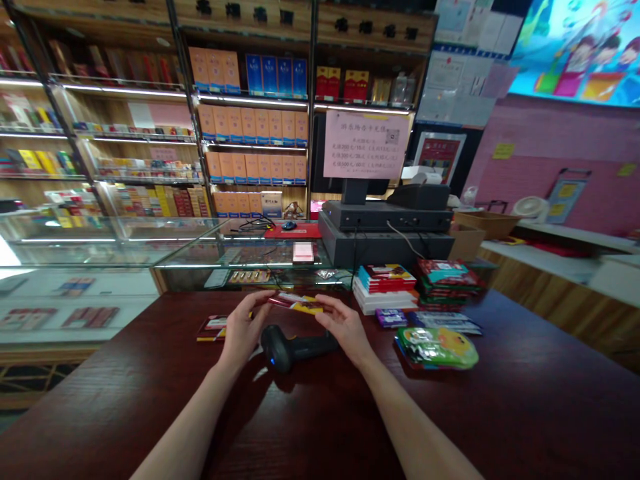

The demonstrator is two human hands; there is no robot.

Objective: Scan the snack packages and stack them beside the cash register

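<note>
Between my two hands a thin, flat snack packet [296,303] in dark red, white and yellow is held up above the dark wooden counter. My left hand [246,327] pinches its left end. The right end is gripped by my right hand [346,325]. Just below the packet lies a black barcode scanner [295,349] with a small blue light, its head towards the left and its handle running under my right hand. Another red and yellow packet [214,327] rests on the counter left of my left hand, partly hidden by it.
To the right stand stacked boxes and packets [384,287], dark red and green packs [447,280], purple packets [391,318] and a green and yellow pouch [437,348]. Behind are a glass display case [187,257] and a cash register [385,223] with a pink paper sign.
</note>
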